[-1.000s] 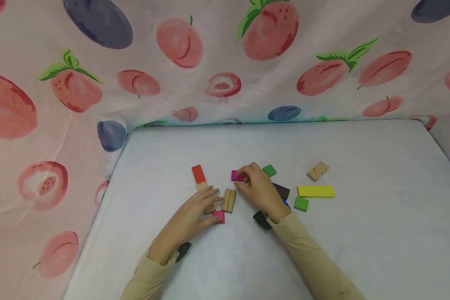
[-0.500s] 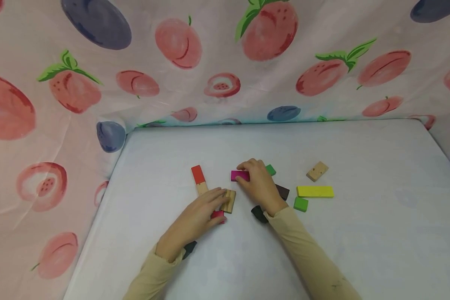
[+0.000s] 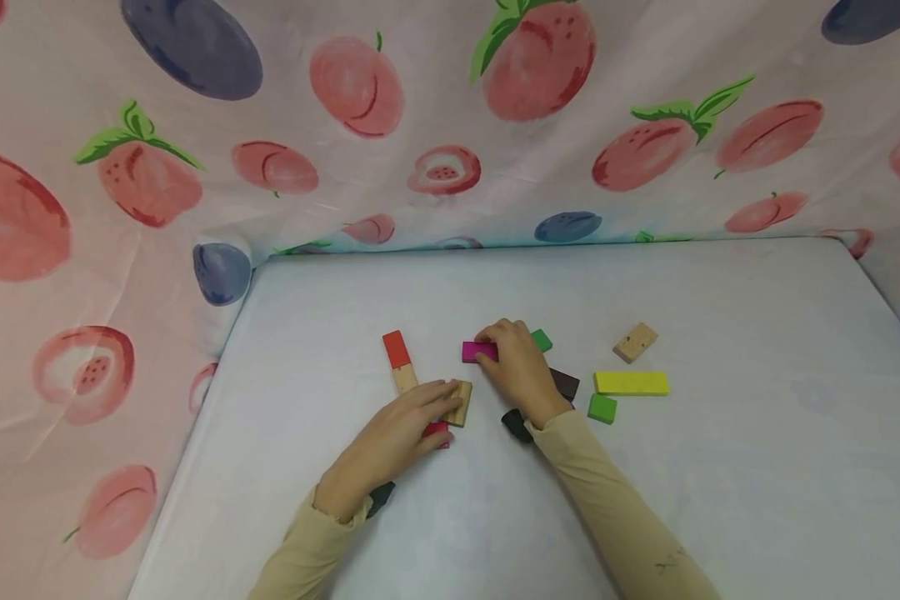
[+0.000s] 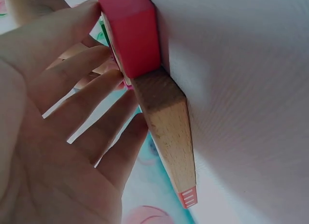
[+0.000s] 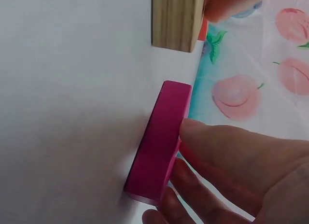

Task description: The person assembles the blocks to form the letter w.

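My left hand (image 3: 388,440) lies over a small group of blocks, fingers straight and spread, with fingertips against them. Around it are a plain wooden block (image 4: 171,137), a pinkish-red block (image 4: 137,38) partly covered by the thumb, and a striped wooden block (image 3: 461,405) under the fingertips. A red block (image 3: 396,349) touches the plain one's far end. My right hand (image 3: 519,367) holds a magenta block (image 5: 157,147) lying on the table, thumb on one side and fingers curled toward its end. It is apart from the striped block.
Right of the right hand lie a dark brown block (image 3: 566,384), a yellow block (image 3: 630,383), a green block (image 3: 602,408), another green block (image 3: 542,339) and a speckled wooden block (image 3: 635,342) on the white table (image 3: 757,433). A fruit-print cloth (image 3: 450,83) hangs behind.
My left hand has moved slightly right, over the striped block. My right hand has shifted a little up and right, spreading its thumb and fingers about the magenta block, which stays in place.
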Demonstrator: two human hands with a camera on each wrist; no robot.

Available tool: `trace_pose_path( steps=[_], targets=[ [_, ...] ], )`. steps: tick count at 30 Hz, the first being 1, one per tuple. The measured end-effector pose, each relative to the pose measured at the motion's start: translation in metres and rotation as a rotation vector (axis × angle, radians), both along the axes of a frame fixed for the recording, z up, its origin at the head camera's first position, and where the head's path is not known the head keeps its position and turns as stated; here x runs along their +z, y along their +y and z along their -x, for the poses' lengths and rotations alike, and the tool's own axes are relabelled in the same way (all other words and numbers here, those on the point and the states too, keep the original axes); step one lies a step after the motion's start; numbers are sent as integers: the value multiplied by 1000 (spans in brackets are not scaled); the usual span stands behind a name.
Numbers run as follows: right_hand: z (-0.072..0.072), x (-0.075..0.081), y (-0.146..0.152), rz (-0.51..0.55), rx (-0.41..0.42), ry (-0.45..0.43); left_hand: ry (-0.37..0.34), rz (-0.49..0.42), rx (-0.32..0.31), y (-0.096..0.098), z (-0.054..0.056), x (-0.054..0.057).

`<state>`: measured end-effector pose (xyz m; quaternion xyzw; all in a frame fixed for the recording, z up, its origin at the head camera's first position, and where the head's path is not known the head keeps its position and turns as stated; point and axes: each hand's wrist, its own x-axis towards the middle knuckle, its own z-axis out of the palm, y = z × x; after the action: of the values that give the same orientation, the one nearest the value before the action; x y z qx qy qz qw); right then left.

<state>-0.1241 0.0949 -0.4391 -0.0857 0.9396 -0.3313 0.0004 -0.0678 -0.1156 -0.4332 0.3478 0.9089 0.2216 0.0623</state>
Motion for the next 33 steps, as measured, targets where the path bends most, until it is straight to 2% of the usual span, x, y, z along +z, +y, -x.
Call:
trace_pose_path(
  steps=[10, 26, 33],
  targets=[
    [1, -1, 1, 12, -6, -22, -32, -16, 2, -1, 1, -1],
    [-1, -4, 3, 123, -59, -48, -58, -7, 19, -2, 0, 0],
    [-1, -6, 4, 132, -69, -48, -64, -4, 26, -1, 0, -2]
  ],
)
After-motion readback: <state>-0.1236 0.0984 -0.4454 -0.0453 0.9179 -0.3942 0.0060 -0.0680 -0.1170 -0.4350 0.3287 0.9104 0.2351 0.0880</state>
